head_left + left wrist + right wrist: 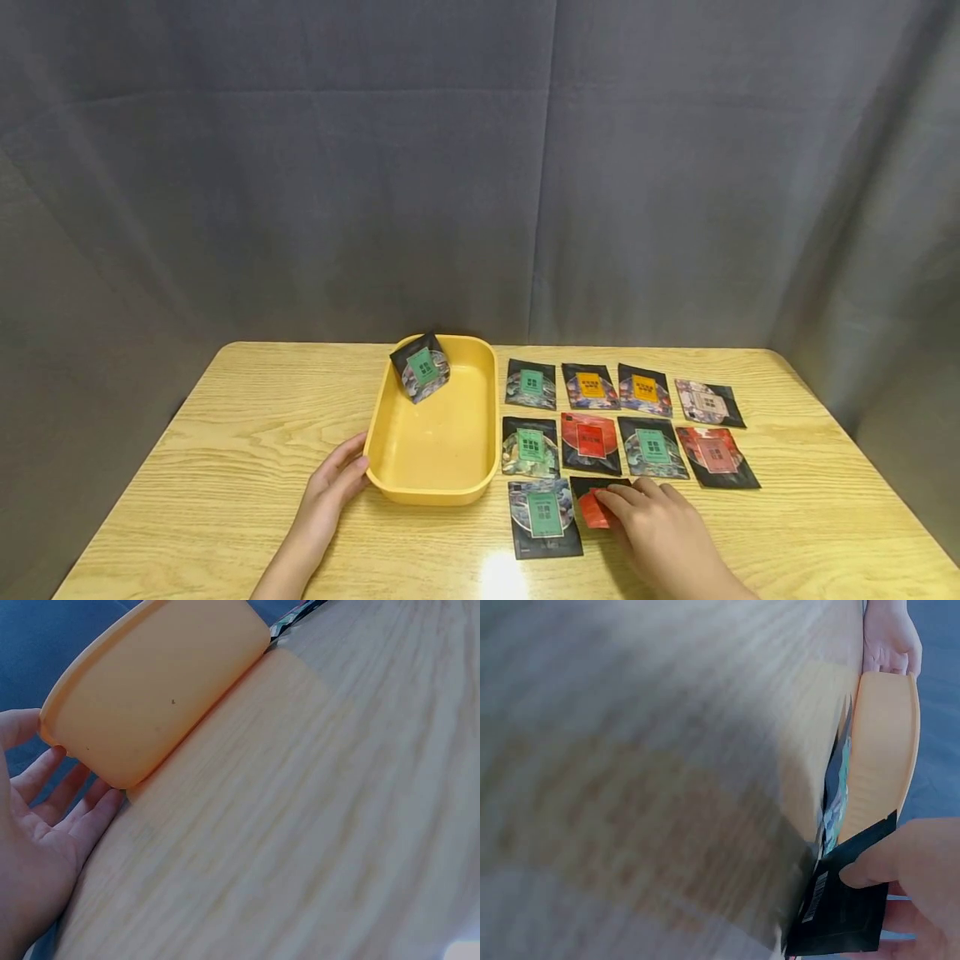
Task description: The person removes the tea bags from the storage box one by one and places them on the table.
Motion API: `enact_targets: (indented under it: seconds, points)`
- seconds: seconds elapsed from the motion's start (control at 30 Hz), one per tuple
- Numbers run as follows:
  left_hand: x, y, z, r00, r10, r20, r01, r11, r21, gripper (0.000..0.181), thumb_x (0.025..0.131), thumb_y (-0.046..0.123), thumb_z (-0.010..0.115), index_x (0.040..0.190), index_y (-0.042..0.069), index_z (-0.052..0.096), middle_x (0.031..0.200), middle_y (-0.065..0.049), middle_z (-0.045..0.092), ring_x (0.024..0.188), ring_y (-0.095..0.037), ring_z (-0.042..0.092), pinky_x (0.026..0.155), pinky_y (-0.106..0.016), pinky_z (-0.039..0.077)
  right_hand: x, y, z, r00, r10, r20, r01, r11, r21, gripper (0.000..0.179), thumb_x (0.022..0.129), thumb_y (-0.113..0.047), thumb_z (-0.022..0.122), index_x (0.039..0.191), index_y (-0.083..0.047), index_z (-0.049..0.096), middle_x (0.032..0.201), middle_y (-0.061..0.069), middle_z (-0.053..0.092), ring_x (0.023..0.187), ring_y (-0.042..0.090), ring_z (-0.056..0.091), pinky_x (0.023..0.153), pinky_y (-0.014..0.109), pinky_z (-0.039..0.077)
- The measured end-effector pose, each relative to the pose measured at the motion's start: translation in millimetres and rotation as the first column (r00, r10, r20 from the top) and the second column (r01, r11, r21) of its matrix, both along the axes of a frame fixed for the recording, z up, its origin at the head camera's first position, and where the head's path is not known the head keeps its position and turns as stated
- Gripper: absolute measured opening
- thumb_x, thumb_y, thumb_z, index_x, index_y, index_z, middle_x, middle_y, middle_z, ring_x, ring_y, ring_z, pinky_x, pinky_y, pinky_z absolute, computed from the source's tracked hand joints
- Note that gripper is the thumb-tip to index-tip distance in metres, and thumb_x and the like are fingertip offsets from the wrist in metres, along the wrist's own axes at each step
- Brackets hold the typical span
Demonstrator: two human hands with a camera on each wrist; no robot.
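My left hand [337,477] holds the near left corner of a yellow plastic tray [491,417]. In the left wrist view the thumb lies at the tray's rim, with the other fingers along its outer wall. My right hand [660,521] pinches a black and red sachet [595,508] at the front of the sachet rows. Its dark back, with a barcode, shows tilted up from the table in the right wrist view, the thumb [866,870] pressed on it. A black sachet with a green label [423,367] leans in the tray's far left corner.
Right of the tray, several flat sachets lie in rows, among them a green-labelled one [545,517] beside my right hand, a red one [591,443] and an orange-labelled one [590,386]. The wooden table [225,467] ends at a grey curtain [412,208].
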State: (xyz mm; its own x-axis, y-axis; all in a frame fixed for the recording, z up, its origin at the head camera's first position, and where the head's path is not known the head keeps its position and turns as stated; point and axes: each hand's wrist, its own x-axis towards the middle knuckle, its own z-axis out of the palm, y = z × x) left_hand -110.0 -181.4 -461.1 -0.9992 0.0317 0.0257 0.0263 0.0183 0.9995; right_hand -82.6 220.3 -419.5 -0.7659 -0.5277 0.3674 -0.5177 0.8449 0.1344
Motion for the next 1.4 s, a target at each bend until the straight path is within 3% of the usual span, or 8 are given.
enact_targets:
  seconds: [0.17, 0.47, 0.7, 1.07, 1.23, 1.4]
  points:
    - [0.1, -0.3, -1.3, 1.000, 0.006, 0.009, -0.006, 1.000, 0.024, 0.047, 0.105, 0.021, 0.048, 0.145, -0.003, 0.041, 0.147, -0.022, 0.043, 0.116, -0.004, 0.056, 0.094, -0.018, 0.047, 2.5, -0.1, -4.2, 0.998, -0.026, 0.058, 0.025, 0.999, 0.024, 0.031, 0.075, -0.017, 0.083, 0.105, -0.013, 0.077, 0.102, 0.001, 0.074, 0.095, 0.022, 0.068, 0.080, 0.040, 0.057]
    - [0.5, -0.8, -1.5, 1.000, -0.006, 0.002, 0.006, 1.000, 0.009, 0.047, 0.106, 0.021, 0.046, 0.146, -0.002, 0.040, 0.148, -0.021, 0.042, 0.117, -0.003, 0.054, 0.094, -0.017, 0.046, 3.2, 6.1, -5.7, 0.984, -0.011, 0.180, -0.012, 0.992, 0.126, 0.032, 0.085, -0.016, 0.075, 0.117, -0.011, 0.073, 0.113, 0.006, 0.072, 0.103, 0.025, 0.067, 0.083, 0.043, 0.057]
    - [-0.2, -0.7, 0.1, 1.000, -0.012, 0.004, 0.012, 1.000, 0.007, 0.048, 0.106, 0.022, 0.046, 0.147, -0.001, 0.040, 0.149, -0.020, 0.042, 0.120, -0.006, 0.053, 0.096, -0.019, 0.045, 1.5, 11.3, -5.2, 0.973, 0.027, 0.231, -0.055, 0.992, 0.115, 0.048, 0.085, -0.036, 0.076, 0.123, -0.008, 0.069, 0.119, 0.011, 0.069, 0.106, 0.029, 0.067, 0.084, 0.047, 0.056]
    - [-0.5, -1.2, -0.3, 1.000, -0.007, 0.010, 0.007, 1.000, -0.001, 0.047, 0.106, 0.023, 0.046, 0.146, -0.001, 0.041, 0.148, -0.019, 0.043, 0.118, -0.003, 0.053, 0.096, -0.019, 0.045, -1.2, 11.3, -4.4, 0.974, 0.079, 0.210, -0.102, 0.989, 0.103, 0.053, 0.082, -0.040, 0.079, 0.125, -0.010, 0.068, 0.119, 0.009, 0.069, 0.105, 0.028, 0.066, 0.084, 0.046, 0.056]
    - [-0.1, -0.7, -0.5, 1.000, -0.005, 0.015, 0.005, 1.000, -0.007, 0.047, 0.106, 0.023, 0.046, 0.147, 0.000, 0.041, 0.149, -0.019, 0.043, 0.124, -0.013, 0.051, 0.099, -0.023, 0.045, -1.0, 6.1, -0.4, 0.976, 0.120, 0.181, -0.139, 0.986, 0.092, 0.045, 0.083, -0.031, 0.080, 0.122, -0.012, 0.069, 0.118, 0.006, 0.069, 0.103, 0.025, 0.066, 0.082, 0.044, 0.056]
    - [0.1, -0.6, -0.3, 1.000, 0.000, 0.016, 0.000, 1.000, 0.002, 0.047, 0.106, 0.023, 0.047, 0.146, -0.001, 0.041, 0.149, -0.019, 0.042, 0.120, -0.006, 0.053, 0.097, -0.020, 0.046, -2.2, -0.8, 2.2, 0.980, 0.174, 0.098, -0.178, 0.983, 0.035, 0.034, 0.084, -0.026, 0.079, 0.115, -0.015, 0.071, 0.110, 0.000, 0.070, 0.096, 0.020, 0.067, 0.078, 0.041, 0.057]
